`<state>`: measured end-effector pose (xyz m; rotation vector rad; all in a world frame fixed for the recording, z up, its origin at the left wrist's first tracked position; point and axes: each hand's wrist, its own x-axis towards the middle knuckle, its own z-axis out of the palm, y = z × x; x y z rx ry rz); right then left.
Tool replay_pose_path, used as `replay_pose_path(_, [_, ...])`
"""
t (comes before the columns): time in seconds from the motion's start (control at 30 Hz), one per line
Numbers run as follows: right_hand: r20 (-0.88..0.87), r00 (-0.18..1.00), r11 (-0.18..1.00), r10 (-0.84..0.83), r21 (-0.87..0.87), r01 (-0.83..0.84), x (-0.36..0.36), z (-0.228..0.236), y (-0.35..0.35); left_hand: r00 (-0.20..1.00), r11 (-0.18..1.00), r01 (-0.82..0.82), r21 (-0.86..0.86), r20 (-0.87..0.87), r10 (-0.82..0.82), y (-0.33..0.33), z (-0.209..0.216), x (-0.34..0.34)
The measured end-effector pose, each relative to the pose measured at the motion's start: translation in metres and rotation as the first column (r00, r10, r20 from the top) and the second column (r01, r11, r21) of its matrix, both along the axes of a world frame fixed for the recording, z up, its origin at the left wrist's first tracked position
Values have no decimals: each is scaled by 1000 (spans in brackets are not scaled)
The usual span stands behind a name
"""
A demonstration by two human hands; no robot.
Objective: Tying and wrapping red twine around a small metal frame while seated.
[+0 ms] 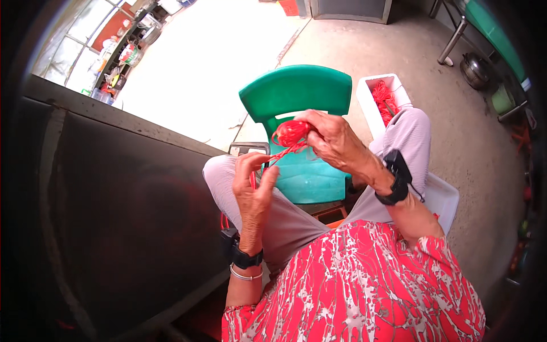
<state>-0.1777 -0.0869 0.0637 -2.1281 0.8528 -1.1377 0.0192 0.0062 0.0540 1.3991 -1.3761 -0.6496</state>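
My right hand is closed round a bundle of red cord, held up in front of the green plastic chair. From the bundle a twisted length of the cord runs down and left to my left hand, whose thumb and fingers pinch it. More red strands hang below my left hand beside my left knee. The green chair stands between my knees, its backrest on the far side. A dark-rimmed object lies by the chair's left side, partly hidden by my left hand.
A white box with red cord bundles stands beyond my right knee. Near my right hip is a white tray. A dark panel rises close on my left. At the far right are a metal pot and a green-topped table.
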Motion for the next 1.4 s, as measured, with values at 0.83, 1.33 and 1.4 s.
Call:
replay_pose_path(0.83, [-103,978,428,-184,887,174,-194,12,111,883,890,197,411,-470,21,15,2,8])
replay_pose_path(1.33, [458,871,110,-177,889,-445,26,-46,60,815,856,200,477,-566,125,12,9,1])
replay_pose_path(1.4, [395,906,161,-156,915,-371,22,-39,68,854,832,202,517,-508,109,14,8,3])
